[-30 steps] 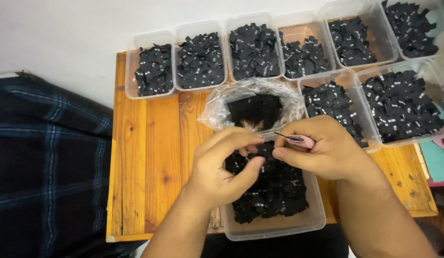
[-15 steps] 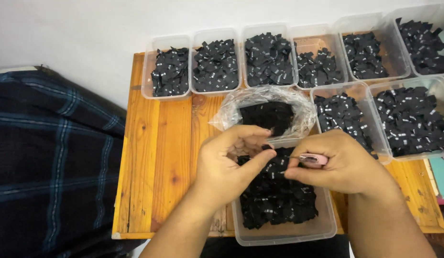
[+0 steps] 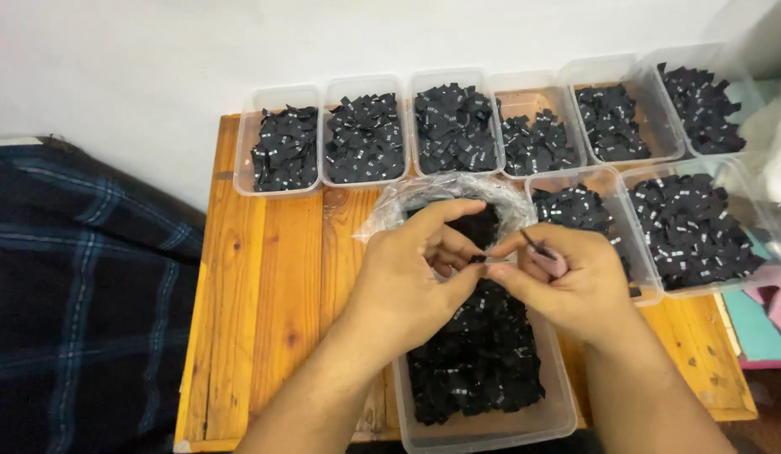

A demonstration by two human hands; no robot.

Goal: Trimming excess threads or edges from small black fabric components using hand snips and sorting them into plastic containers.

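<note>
Left hand [image 3: 407, 273], right hand [image 3: 567, 282] pinch black label [image 3: 478, 259]; right perhaps grips tweezers [image 3: 543, 250].

A dark plaid cloth [image 3: 79, 294] lies left of the wooden table [image 3: 264, 286].

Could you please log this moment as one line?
left hand: pinching small black label | right hand: same label, holding pink tool | below: clear tub
</note>
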